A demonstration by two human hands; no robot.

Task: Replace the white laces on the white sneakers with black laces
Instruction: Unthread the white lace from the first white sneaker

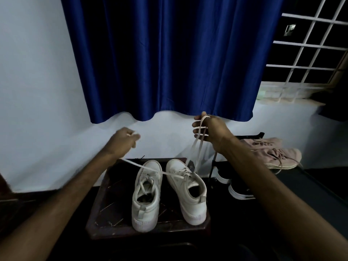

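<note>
- Head view: our left hand (123, 141) pinches one end of the white lace (150, 169); our right hand (209, 129) has the other end wound round its fingers (197, 131).
- The lace threads the right sneaker (188, 191) on the table (111, 200); pulling both ends together may bind it and tip the shoe.

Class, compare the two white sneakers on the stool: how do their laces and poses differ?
The left sneaker has a slack lace, in no hand; the right sneaker has a taut lace stretched up to the left hand and right hand. The left sneaker's toe points slightly right, the right sneaker's slightly left. Both are white, upright, heels toward the camera.
</note>
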